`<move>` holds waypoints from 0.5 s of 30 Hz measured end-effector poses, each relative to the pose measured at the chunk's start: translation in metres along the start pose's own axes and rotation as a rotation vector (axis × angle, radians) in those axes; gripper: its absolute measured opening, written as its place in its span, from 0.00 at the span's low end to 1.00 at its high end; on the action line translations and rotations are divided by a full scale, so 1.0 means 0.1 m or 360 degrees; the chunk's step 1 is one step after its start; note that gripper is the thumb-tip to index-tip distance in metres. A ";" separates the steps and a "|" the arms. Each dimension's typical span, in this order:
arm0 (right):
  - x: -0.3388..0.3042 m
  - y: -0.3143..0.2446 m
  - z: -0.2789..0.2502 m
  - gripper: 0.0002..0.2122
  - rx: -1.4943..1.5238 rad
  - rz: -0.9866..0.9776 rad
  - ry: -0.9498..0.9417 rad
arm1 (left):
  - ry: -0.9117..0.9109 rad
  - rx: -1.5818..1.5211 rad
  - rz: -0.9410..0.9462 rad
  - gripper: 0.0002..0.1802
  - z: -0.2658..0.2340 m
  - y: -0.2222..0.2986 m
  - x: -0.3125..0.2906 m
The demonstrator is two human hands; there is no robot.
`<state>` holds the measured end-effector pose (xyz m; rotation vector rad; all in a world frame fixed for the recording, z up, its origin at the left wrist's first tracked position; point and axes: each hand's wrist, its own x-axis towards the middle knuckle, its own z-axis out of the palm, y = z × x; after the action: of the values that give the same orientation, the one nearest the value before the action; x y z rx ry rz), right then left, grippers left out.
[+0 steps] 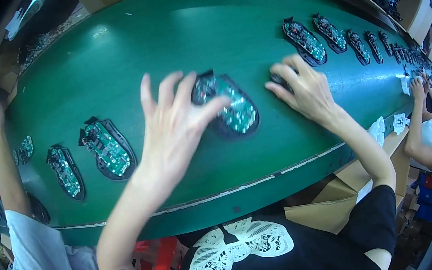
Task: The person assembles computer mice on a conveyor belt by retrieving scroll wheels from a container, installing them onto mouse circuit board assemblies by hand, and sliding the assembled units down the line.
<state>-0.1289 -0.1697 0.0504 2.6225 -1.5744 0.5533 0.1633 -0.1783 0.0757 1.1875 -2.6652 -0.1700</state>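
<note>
1 left hand (174, 114) spread open over 1 circuit board (240, 114), 1 right hand (308, 90) gripping 1 small dark part (277, 79)

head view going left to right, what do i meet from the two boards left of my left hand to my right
Smaller-looking circuit board, larger-looking circuit board, left hand, blurred circuit board, right hand with dark object.

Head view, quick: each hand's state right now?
Left hand: open, fingers spread, thumb over a green circuit board in a dark shell; contact can't be told.
Right hand: closed on a small dark part, partly hidden by the fingers.
</note>
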 end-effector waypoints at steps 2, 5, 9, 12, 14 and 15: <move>-0.18 -0.08 -0.07 0.14 0.0027 -0.0060 0.0018 | 0.0046 0.0011 0.0027 0.24 0.09 -0.13 0.27; -0.23 -0.27 -0.11 0.14 0.0019 -0.0105 0.0004 | 0.0139 0.0051 0.0075 0.26 0.26 -0.26 0.56; -0.21 -0.37 -0.10 0.16 0.0048 -0.0113 -0.0066 | 0.0227 0.0105 0.0083 0.29 0.11 -0.28 0.65; -0.17 -0.39 -0.27 0.23 0.0091 0.0004 -0.0220 | 0.0267 -0.0073 -0.0081 0.33 -0.38 -0.30 0.38; -0.16 -0.37 -0.42 0.28 0.0103 0.0155 -0.0361 | 0.0205 -0.0157 -0.0278 0.42 -0.56 -0.44 0.02; -0.16 -0.36 -0.50 0.32 0.0109 0.0206 -0.0450 | 0.0151 -0.0257 -0.0437 0.46 -0.65 -0.47 -0.20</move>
<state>-0.1190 -0.1289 0.0975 2.7646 -1.8433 0.2521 0.2260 -0.1960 0.1263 1.4627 -2.3484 -0.3564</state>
